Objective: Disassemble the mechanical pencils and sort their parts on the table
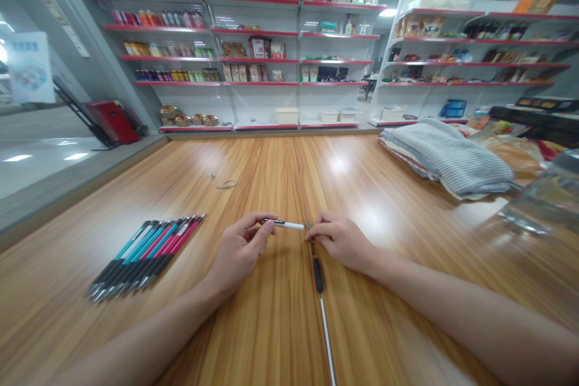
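My left hand (242, 248) is closed in a pinch around a short white-and-black pen (289, 225), held nearly level with its white end toward the right. Across from it, my right hand (339, 237) has its fingertips pressed together at the upper end of a thin rod with a black grip (318, 276) and a white shaft below. That rod points toward me along the middle of the table. To the left of my left hand, several pens (145, 259) in blue, red and black lie side by side in a slanted row.
The wooden table (271, 325) has a small curved metal-looking piece (227, 184) and a tiny bit (212, 175) beyond the pens. Folded striped cloth (452, 154) and a clear container (543, 199) stand at the right. Stocked shelves (257, 61) rise behind the table.
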`<state>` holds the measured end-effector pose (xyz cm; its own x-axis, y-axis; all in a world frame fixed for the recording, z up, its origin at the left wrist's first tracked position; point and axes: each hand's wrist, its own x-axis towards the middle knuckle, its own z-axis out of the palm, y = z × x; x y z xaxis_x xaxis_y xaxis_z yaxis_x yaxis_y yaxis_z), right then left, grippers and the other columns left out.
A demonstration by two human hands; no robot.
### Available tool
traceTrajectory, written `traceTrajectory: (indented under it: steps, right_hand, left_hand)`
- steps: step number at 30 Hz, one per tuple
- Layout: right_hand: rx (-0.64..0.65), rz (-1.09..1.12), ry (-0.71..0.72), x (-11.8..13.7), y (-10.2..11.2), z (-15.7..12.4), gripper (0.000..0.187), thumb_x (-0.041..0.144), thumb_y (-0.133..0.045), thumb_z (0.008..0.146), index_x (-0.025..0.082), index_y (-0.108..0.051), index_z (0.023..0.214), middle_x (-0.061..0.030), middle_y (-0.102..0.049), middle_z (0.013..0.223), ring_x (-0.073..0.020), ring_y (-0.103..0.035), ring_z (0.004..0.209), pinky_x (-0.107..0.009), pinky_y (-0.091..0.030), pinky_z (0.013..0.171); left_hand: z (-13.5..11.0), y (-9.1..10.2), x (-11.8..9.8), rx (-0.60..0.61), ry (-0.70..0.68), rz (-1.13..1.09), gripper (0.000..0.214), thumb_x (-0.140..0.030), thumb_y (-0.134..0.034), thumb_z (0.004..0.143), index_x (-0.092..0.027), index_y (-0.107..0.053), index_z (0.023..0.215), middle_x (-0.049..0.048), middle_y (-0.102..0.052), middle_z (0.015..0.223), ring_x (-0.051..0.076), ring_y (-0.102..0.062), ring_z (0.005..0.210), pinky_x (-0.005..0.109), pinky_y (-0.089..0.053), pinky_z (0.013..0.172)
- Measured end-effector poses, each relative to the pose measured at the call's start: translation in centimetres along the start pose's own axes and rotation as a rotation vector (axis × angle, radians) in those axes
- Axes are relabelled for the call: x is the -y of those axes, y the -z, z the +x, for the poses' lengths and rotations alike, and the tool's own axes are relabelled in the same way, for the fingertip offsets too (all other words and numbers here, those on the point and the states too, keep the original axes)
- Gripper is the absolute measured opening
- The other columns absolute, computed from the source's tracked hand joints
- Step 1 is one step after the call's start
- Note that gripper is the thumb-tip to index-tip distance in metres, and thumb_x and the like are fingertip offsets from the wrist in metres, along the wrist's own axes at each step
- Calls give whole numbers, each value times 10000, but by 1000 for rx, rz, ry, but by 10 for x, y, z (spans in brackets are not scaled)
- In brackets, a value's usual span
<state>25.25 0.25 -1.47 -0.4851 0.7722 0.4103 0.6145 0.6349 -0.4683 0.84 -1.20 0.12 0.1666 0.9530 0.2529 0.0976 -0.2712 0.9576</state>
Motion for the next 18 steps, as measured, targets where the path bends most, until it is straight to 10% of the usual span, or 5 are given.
traceTrajectory:
  steps: [18]
  right_hand:
    - [-48, -56, -14, 4, 3, 0, 204, 146, -524, 885, 236, -692, 957, -30, -595, 856, -136, -590, 791, -252, -472, 742]
  left_hand:
    - [-1, 0, 0, 135, 57, 105, 291, -400, -538, 886, -137, -616, 787, -23, -482, 583, 63, -410, 486, 165, -296, 431]
